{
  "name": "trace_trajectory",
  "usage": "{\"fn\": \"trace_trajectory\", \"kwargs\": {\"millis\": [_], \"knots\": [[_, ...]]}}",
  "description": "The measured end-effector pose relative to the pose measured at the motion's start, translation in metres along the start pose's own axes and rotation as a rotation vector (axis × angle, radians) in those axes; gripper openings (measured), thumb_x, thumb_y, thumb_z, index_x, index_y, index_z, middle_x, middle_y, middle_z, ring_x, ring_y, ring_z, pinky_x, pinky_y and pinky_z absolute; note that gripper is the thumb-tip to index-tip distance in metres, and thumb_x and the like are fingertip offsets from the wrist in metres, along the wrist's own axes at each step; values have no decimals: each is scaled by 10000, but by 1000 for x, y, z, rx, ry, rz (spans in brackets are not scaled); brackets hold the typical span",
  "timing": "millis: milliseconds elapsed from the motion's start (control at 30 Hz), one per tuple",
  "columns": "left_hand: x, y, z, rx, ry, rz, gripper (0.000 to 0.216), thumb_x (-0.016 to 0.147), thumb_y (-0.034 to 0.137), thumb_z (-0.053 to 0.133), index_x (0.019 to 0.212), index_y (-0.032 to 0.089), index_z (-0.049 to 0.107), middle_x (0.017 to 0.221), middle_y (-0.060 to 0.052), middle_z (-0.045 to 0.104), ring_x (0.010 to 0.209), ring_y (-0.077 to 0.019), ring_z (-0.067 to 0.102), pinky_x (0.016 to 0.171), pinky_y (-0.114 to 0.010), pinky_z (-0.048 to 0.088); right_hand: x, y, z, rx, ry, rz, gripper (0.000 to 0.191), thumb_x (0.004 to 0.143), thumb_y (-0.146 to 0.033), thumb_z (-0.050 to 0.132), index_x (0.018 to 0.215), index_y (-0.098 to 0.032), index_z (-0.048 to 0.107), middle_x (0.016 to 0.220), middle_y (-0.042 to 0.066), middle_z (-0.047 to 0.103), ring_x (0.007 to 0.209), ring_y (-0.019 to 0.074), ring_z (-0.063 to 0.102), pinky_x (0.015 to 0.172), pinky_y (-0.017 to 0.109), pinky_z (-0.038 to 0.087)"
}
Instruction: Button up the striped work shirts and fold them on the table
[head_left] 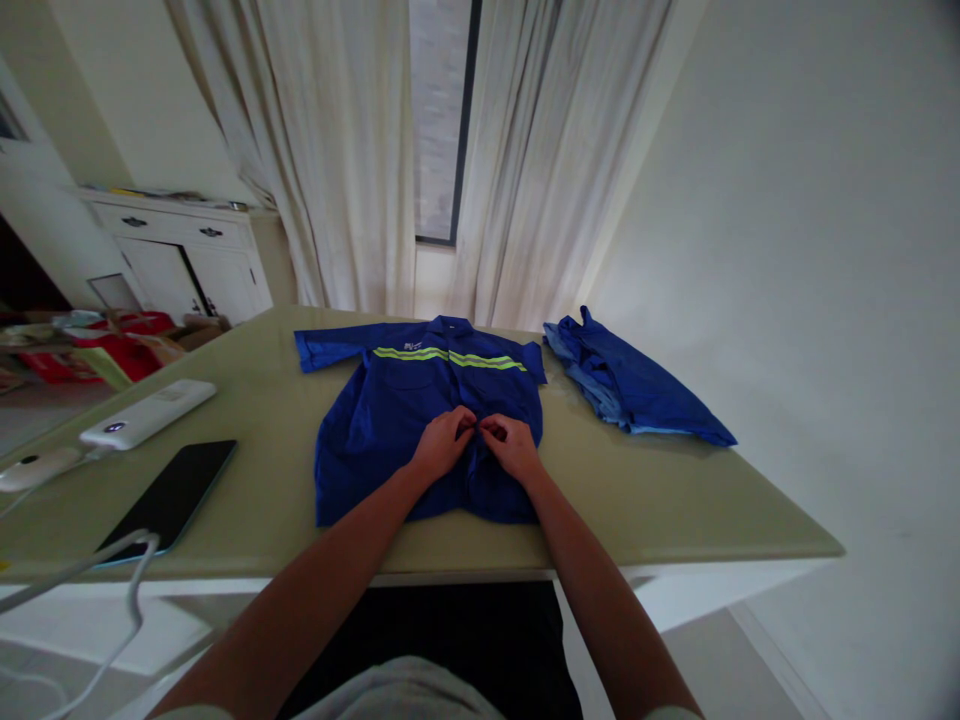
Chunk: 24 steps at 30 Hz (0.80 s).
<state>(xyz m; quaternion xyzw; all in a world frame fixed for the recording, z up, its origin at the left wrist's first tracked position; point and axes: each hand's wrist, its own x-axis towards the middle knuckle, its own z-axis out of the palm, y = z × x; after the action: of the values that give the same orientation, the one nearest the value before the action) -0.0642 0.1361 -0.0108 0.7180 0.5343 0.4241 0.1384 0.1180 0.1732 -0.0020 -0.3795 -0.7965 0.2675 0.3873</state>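
A dark blue short-sleeved work shirt [375, 430] lies front up on the table, its collar at the far side. A yellow-green and grey stripe crosses its chest, with small white lettering above the stripe on the left. My left hand [444, 440] pinches the front opening from the left, below the stripe. From the right, my right hand [513, 444] pinches the same opening, its fingertips close to the left ones. Any button between the fingers is too small to make out. The shirt's left sleeve is spread out; the right one is bunched.
More blue clothing [637, 385] lies heaped at the table's right. On the left are a black phone [176, 495], a white power bank [150, 412] and a white cable [135, 590]. The table [645, 510] meets a wall at right; curtains [337, 150] hang behind.
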Motion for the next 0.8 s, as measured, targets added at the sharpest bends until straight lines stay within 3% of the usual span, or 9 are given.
{"fn": "trace_trajectory", "kwargs": {"millis": [800], "knots": [[0,1,-1,4,2,29,168,899,125,593,1021,224,651,989,-31,747,962,-204,701,901,-340,535,-1,-5,-1,4,-3,-8,129,863,-276,626,914,-193,710,787,21,708,655,145,606,655,260,479]]}}
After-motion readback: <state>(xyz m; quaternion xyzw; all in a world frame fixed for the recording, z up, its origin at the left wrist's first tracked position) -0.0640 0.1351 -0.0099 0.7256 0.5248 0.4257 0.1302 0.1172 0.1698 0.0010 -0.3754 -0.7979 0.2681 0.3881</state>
